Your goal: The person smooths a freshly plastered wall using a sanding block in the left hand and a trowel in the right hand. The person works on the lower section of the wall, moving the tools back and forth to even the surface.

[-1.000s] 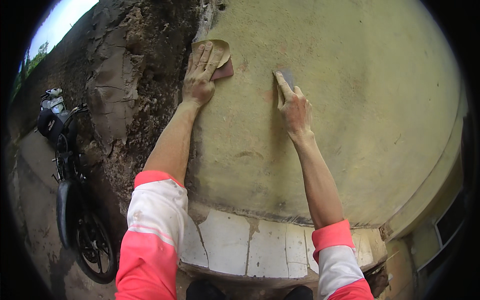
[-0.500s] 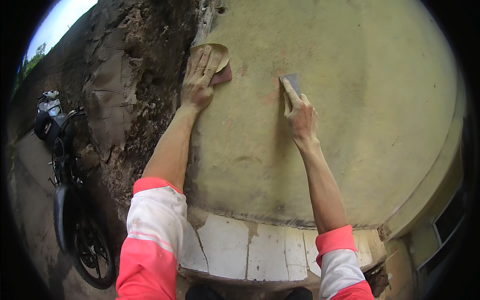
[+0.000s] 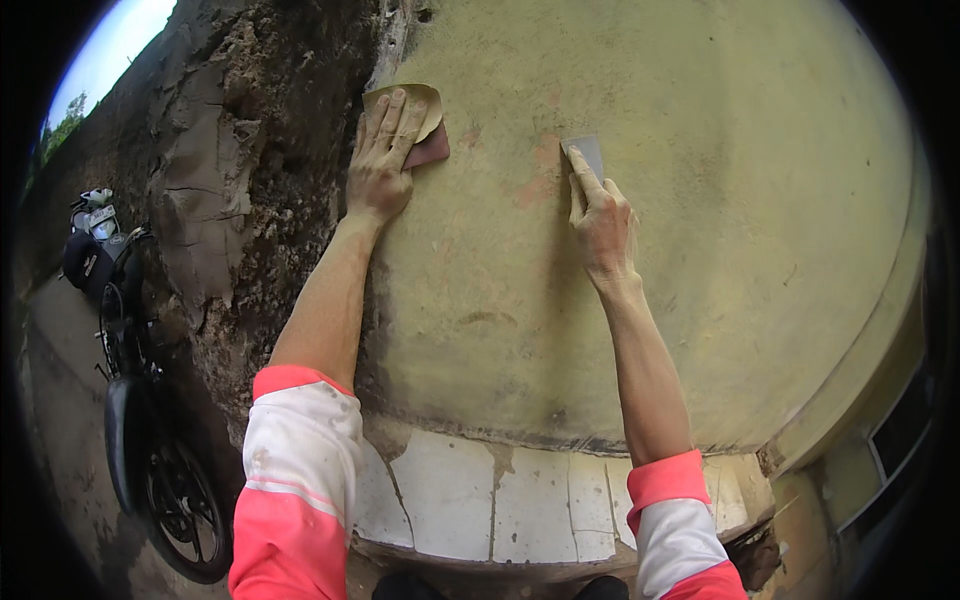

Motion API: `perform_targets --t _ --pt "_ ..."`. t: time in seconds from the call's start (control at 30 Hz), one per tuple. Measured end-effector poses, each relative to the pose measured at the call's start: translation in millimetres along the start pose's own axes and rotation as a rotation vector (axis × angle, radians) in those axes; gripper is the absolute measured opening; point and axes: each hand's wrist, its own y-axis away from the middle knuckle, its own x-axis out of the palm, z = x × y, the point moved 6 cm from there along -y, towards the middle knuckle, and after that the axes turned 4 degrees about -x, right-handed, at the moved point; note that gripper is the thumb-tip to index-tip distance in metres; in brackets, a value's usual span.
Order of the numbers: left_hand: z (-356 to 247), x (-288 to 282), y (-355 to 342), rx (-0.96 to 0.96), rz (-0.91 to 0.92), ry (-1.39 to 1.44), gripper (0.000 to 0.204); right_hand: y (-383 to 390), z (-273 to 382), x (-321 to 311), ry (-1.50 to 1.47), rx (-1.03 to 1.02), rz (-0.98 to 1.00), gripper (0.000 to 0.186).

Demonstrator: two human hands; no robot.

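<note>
My left hand (image 3: 380, 172) presses a folded sheet of sandpaper (image 3: 428, 150) against the wall with its fingers stretched out. The sheet is tan on one face and reddish brown on the other. To the right, my right hand (image 3: 606, 228) grips a small flat grey scraper (image 3: 584, 153), the forefinger lying along its blade. That blade rests on or close to the yellow-green wall (image 3: 680, 270), beside a patch of reddish spots (image 3: 540, 180). Whatever part of the scraper lies within my palm is hidden.
A rough dark wall (image 3: 210, 190) borders the smooth one on the left, with a parked motorcycle (image 3: 125, 390) next to it. Below runs a ledge of cracked white tiles (image 3: 440, 495), close to my feet. A dark-paned window (image 3: 900, 425) shows at the lower right.
The scraper has shifted slightly up and to the right along the wall, baring more of the reddish patch. My left hand and the sandpaper appear a little further left, as the view shifted slightly.
</note>
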Motion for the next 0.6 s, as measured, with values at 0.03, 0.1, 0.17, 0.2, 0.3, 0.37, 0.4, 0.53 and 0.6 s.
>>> perform_targets --t 0.03,0.1,0.17,0.2,0.3,0.37,0.4,0.53,0.6 --pt "1.4 -0.8 0.0 -0.005 0.008 -0.019 0.080 0.7 1.0 0.7 0.004 0.004 0.012 0.041" --pt "3.4 -3.2 0.5 -0.017 0.007 -0.013 0.079 2.4 -0.1 1.6 0.019 0.010 0.043 0.041" --pt "-0.1 -2.0 3.0 -0.025 0.000 0.000 0.079 2.8 -5.7 1.9 0.006 -0.011 0.013 0.042" --pt "-1.6 -0.5 -0.8 -0.012 -0.008 0.003 0.079 2.2 -7.8 1.3 -0.006 -0.016 -0.009 0.042" --pt "-1.1 -1.1 -2.3 -0.008 -0.012 -0.003 0.078 14.9 -6.4 3.8 -0.013 -0.006 -0.034 0.042" --pt "2.8 -2.6 -0.1 -0.012 -0.002 -0.013 0.076 17.6 -7.5 5.9 -0.042 0.064 0.017 0.040" --pt "4.7 -5.8 -1.8 -0.012 -0.001 -0.023 0.076 15.9 -5.2 6.1 -0.060 0.093 0.038 0.040" --pt "-3.0 -2.5 -0.7 -0.001 -0.010 -0.030 0.075 -40.1 10.8 -8.4 -0.075 0.058 -0.059 0.038" --pt "-2.2 -3.4 -4.7 0.007 -0.035 -0.002 0.076 -46.3 11.1 -12.6 -0.082 0.068 -0.044 0.037"
